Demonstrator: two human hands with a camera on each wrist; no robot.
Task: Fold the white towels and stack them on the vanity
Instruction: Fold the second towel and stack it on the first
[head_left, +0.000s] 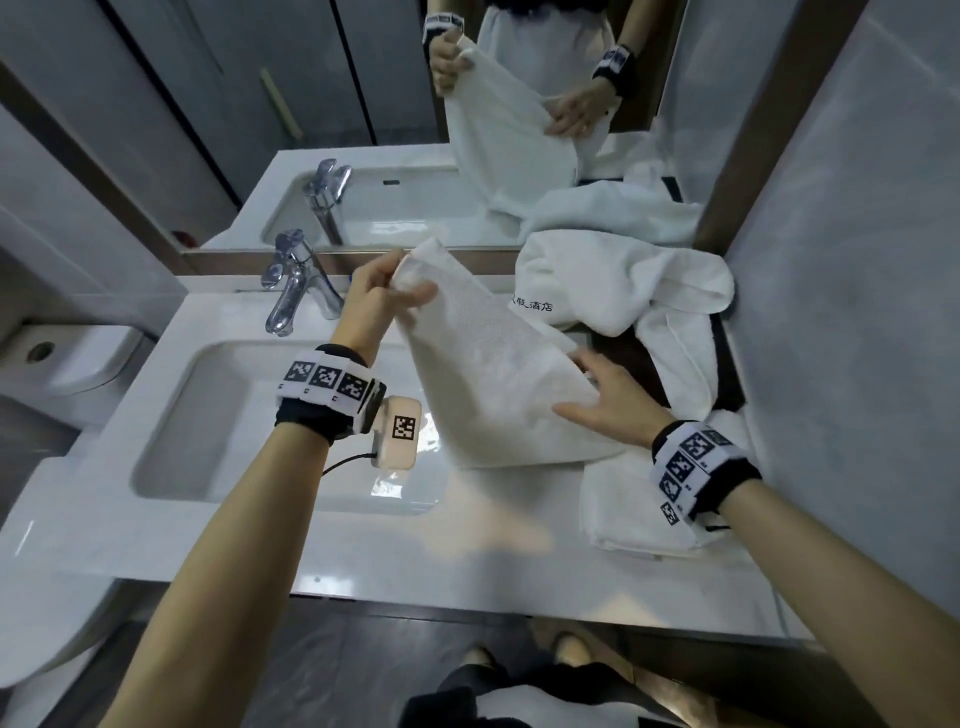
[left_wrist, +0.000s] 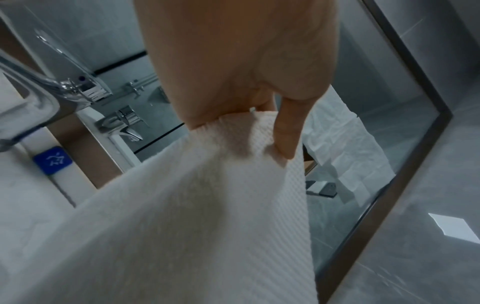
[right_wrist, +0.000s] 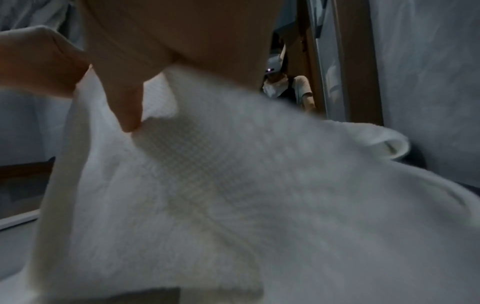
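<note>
A white waffle-weave towel (head_left: 483, 374) hangs slanted above the vanity (head_left: 363, 561), to the right of the sink. My left hand (head_left: 402, 291) pinches its top corner and holds it up near the mirror. The left wrist view shows the left hand (left_wrist: 259, 123) bunching the towel (left_wrist: 207, 205) between thumb and fingers. My right hand (head_left: 587, 384) lies with spread, fairly straight fingers on the towel's lower right edge. In the right wrist view one of its fingers (right_wrist: 127, 107) touches the towel (right_wrist: 233, 195). A folded white towel (head_left: 628, 514) lies on the vanity under my right wrist.
A heap of unfolded white towels (head_left: 623, 280) lies on a dark tray (head_left: 730, 384) at the back right, against the wall. The sink basin (head_left: 234, 415) and chrome faucet (head_left: 291, 296) are on the left. A mirror (head_left: 363, 104) runs behind; a toilet (head_left: 78, 364) is at far left.
</note>
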